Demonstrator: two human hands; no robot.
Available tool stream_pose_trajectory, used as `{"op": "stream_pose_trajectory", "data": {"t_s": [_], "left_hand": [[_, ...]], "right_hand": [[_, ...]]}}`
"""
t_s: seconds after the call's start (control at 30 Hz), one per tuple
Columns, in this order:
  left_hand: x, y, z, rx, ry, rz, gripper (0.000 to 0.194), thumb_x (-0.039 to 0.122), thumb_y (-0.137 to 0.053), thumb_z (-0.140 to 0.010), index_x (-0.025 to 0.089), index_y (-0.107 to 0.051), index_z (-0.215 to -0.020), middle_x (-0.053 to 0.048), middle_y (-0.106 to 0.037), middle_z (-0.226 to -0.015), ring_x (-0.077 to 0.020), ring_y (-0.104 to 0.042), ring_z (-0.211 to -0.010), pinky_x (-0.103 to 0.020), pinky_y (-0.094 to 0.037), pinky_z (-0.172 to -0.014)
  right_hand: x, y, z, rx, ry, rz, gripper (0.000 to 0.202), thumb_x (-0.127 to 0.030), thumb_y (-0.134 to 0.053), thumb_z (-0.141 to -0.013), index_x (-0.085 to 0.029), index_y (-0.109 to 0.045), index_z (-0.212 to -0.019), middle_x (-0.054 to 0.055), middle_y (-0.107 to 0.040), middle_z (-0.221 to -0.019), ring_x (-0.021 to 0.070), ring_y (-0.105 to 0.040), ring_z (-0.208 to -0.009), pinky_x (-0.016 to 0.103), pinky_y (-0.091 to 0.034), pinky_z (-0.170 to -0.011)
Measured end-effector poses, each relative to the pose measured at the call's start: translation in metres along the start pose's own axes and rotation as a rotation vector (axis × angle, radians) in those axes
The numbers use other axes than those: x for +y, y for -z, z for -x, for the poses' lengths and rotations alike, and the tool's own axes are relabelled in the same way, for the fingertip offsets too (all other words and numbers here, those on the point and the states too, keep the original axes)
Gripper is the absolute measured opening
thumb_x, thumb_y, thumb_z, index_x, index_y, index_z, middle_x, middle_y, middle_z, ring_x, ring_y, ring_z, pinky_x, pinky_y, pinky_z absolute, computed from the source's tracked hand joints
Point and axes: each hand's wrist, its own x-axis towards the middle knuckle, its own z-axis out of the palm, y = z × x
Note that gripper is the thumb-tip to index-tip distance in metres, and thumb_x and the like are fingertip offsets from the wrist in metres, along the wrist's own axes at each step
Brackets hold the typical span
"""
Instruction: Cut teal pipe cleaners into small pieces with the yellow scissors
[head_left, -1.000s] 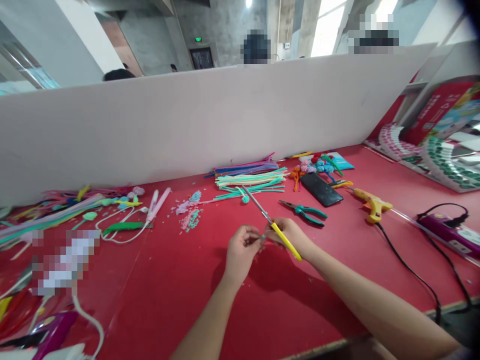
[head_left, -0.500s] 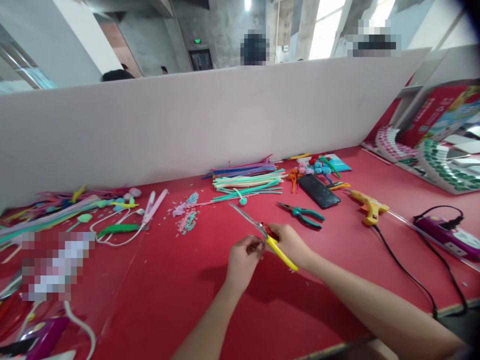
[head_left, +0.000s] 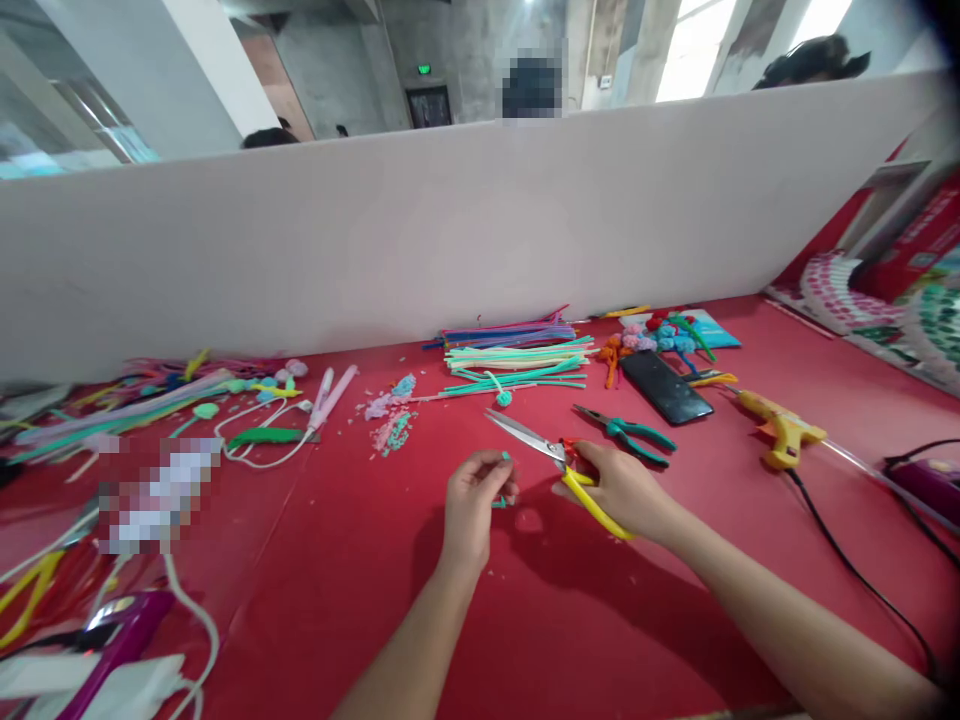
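Yellow-handled scissors (head_left: 536,442) with some red at the grip are held in my right hand (head_left: 622,490), their blades pointing up and left over the table. My left hand (head_left: 474,505) is pinched closed on a small piece of teal pipe cleaner (head_left: 498,504); its ends show at the fingertips, while the middle is hidden. The two hands are apart, with the blades above and right of my left fingers. Beyond them lie bundles of teal and cream pipe cleaners (head_left: 517,360) and a small teal pompom-like ball (head_left: 504,398).
Teal-handled pliers (head_left: 630,435), a black phone (head_left: 666,386) and a yellow glue gun (head_left: 784,430) lie to the right. Fuzzy clippings (head_left: 391,432), a pink straightener-like tool (head_left: 330,400) and more pipe cleaners (head_left: 127,410) lie left. A white partition (head_left: 450,230) stands behind.
My hands have separated: the right has moved right with the scissors, away from the left. Teal ends now show in my left fingers. The camera view has shifted slightly left.
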Motion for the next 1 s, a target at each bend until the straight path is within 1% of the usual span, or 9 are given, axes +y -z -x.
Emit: {"op": "stream_pose_trajectory", "data": {"t_s": [0.07, 0.2, 0.37, 0.47, 0.57, 0.7, 0.83, 1.0], "left_hand": [[0.001, 0.001, -0.001, 0.025, -0.007, 0.044, 0.021, 0.027, -0.061, -0.062, 0.013, -0.054, -0.076, -0.001, -0.057, -0.06, -0.0089, -0.051, -0.049, -0.02, -0.039, -0.047], [0.001, 0.003, -0.001, 0.045, -0.036, 0.087, 0.018, 0.026, -0.06, -0.064, 0.014, -0.053, -0.076, -0.002, -0.059, -0.064, -0.01, -0.054, -0.052, -0.022, -0.042, -0.05], [0.002, 0.005, -0.002, 0.052, -0.047, 0.107, 0.017, 0.024, -0.059, -0.066, 0.013, -0.054, -0.078, -0.004, -0.061, -0.068, -0.0122, -0.057, -0.058, -0.025, -0.046, -0.058], [0.003, 0.005, -0.002, 0.075, -0.069, 0.124, 0.015, 0.022, -0.059, -0.066, 0.014, -0.056, -0.077, -0.001, -0.06, -0.064, -0.0109, -0.057, -0.057, -0.024, -0.046, -0.057], [0.004, 0.005, -0.001, 0.081, -0.098, 0.139, 0.012, 0.02, -0.058, -0.066, 0.015, -0.057, -0.077, 0.0, -0.06, -0.064, -0.0101, -0.056, -0.056, -0.023, -0.046, -0.056], [0.004, 0.005, 0.0, 0.071, -0.131, 0.139, 0.01, 0.019, -0.058, -0.067, 0.015, -0.058, -0.076, 0.0, -0.061, -0.066, -0.0103, -0.057, -0.058, -0.024, -0.046, -0.057], [0.006, 0.005, 0.001, 0.072, -0.132, 0.159, 0.009, 0.019, -0.058, -0.067, 0.016, -0.059, -0.075, 0.001, -0.061, -0.066, -0.0096, -0.056, -0.057, -0.023, -0.046, -0.057], [0.007, 0.005, 0.002, 0.072, -0.124, 0.146, 0.01, 0.02, -0.058, -0.067, 0.015, -0.059, -0.075, 0.0, -0.06, -0.067, -0.0095, -0.056, -0.057, -0.022, -0.046, -0.056]], "right_hand": [[0.001, 0.0, 0.006, 0.006, 0.019, 0.078, 0.026, -0.045, -0.048, -0.068, -0.021, -0.047, -0.076, -0.002, -0.052, -0.059, 0.0102, -0.044, -0.049, 0.02, -0.022, -0.045], [0.003, -0.007, 0.016, 0.017, 0.055, 0.201, 0.027, -0.046, -0.045, -0.07, -0.021, -0.047, -0.079, 0.0, -0.057, -0.064, 0.013, -0.05, -0.053, 0.022, -0.022, -0.047], [0.008, -0.013, 0.019, 0.01, 0.104, 0.298, 0.03, -0.049, -0.042, -0.072, -0.02, -0.048, -0.076, 0.003, -0.057, -0.063, 0.0146, -0.053, -0.053, 0.023, -0.022, -0.046], [0.007, -0.014, 0.02, 0.024, 0.154, 0.331, 0.033, -0.051, -0.039, -0.072, -0.02, -0.048, -0.078, 0.003, -0.058, -0.065, 0.015, -0.054, -0.055, 0.023, -0.023, -0.047], [0.005, -0.015, 0.021, 0.053, 0.17, 0.363, 0.035, -0.052, -0.037, -0.073, -0.019, -0.047, -0.076, 0.003, -0.058, -0.065, 0.0144, -0.053, -0.055, 0.023, -0.023, -0.047], [0.006, -0.018, 0.021, 0.07, 0.174, 0.425, 0.036, -0.053, -0.035, -0.074, -0.019, -0.045, -0.07, 0.002, -0.056, -0.057, 0.0129, -0.05, -0.047, 0.023, -0.019, -0.045], [0.008, -0.021, 0.021, 0.081, 0.197, 0.471, 0.038, -0.053, -0.033, -0.075, -0.018, -0.046, -0.072, 0.001, -0.055, -0.053, 0.0127, -0.049, -0.044, 0.024, -0.016, -0.044], [0.007, -0.023, 0.022, 0.078, 0.208, 0.502, 0.038, -0.053, -0.032, -0.076, -0.018, -0.047, -0.073, 0.001, -0.055, -0.052, 0.0134, -0.05, -0.044, 0.025, -0.014, -0.045]]}}
